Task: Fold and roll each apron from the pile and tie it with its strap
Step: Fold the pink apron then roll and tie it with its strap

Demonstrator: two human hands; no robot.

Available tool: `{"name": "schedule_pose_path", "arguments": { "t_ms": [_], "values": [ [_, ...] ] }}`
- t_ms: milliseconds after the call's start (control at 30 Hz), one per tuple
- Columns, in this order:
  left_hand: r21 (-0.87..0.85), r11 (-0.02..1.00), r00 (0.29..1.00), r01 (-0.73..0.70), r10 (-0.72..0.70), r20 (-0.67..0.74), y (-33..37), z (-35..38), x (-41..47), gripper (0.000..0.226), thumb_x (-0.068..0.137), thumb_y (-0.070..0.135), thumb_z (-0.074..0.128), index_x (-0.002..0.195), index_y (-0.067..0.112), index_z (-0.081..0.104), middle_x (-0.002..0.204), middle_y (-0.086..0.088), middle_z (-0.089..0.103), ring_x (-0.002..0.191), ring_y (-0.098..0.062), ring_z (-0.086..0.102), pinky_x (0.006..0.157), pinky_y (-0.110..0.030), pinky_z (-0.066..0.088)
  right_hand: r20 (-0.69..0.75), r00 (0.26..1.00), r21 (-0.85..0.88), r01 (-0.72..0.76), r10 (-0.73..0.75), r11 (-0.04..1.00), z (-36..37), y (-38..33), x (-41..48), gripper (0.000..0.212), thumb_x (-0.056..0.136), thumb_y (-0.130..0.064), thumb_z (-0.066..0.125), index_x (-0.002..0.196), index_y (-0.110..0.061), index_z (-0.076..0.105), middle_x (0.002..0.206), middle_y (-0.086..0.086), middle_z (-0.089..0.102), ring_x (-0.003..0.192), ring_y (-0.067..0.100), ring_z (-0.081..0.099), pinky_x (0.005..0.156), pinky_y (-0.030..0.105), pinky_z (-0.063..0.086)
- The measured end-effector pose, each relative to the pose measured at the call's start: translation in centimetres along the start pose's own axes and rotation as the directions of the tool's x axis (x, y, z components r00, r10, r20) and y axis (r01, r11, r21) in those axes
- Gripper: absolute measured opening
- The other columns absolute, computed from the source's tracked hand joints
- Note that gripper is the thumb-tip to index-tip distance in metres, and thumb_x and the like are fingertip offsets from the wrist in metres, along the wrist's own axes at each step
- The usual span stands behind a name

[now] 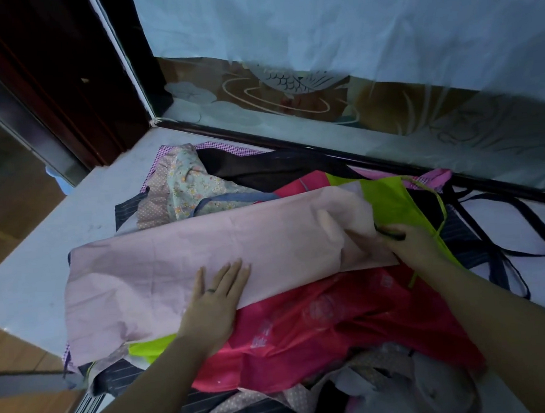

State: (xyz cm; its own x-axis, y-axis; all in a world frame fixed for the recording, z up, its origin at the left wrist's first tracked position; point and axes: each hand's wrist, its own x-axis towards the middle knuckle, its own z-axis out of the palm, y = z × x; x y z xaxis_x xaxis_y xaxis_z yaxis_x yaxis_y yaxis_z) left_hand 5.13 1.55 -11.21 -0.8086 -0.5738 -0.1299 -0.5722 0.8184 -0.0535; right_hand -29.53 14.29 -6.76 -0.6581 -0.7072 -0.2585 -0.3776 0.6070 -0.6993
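Observation:
A pale pink apron [185, 259] lies folded in a long band across the top of the pile of aprons [320, 328]. My left hand [216, 296] presses flat on its near edge with fingers straight. My right hand [404, 243] pinches the pink apron's right end, fingers curled round the fabric, where it meets a lime green apron [389, 199]. A bright pink apron [335, 323] with printed marks lies under the pale one, towards me. The pale apron's strap is hidden.
A floral apron [193, 185] and a black one [262, 168] lie at the back of the pile. Dark navy straps [521, 223] trail on the white surface [29, 269] to the right. A glass panel with a dark bottom rail [325, 145] stands behind.

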Motion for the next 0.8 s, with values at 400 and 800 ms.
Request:
{"name": "schedule_pose_path", "arguments": {
  "t_ms": [400, 800],
  "values": [
    [0.006, 1.0, 0.997, 0.013, -0.013, 0.072, 0.3, -0.9, 0.3, 0.073, 0.068, 0.015, 0.035, 0.14, 0.013, 0.038, 0.137, -0.011, 0.055, 0.117, -0.027, 0.061, 0.094, -0.059, 0.044, -0.112, 0.99, -0.45, 0.027, -0.086, 0.893, 0.9, -0.1, -1.2, 0.02, 0.088, -0.027, 0.063, 0.098, -0.014, 0.074, 0.134, 0.019, 0.041, 0.119, 0.035, 0.043, 0.093, 0.036, 0.037],
    [-0.112, 0.983, 0.961, 0.148, -0.116, 0.249, 1.0, -0.4, 0.0, 0.071, 0.099, 0.014, 0.034, 0.151, 0.019, -0.015, 0.16, 0.0, -0.015, 0.149, -0.021, -0.003, 0.118, -0.049, 0.006, 0.15, 0.982, 0.469, -0.176, 0.118, 0.865, -4.2, -2.3, -3.0, 0.021, 0.098, -0.017, 0.049, 0.079, -0.013, 0.057, 0.081, 0.006, 0.06, 0.071, 0.024, 0.065, 0.063, 0.031, 0.048]
  ]
}}
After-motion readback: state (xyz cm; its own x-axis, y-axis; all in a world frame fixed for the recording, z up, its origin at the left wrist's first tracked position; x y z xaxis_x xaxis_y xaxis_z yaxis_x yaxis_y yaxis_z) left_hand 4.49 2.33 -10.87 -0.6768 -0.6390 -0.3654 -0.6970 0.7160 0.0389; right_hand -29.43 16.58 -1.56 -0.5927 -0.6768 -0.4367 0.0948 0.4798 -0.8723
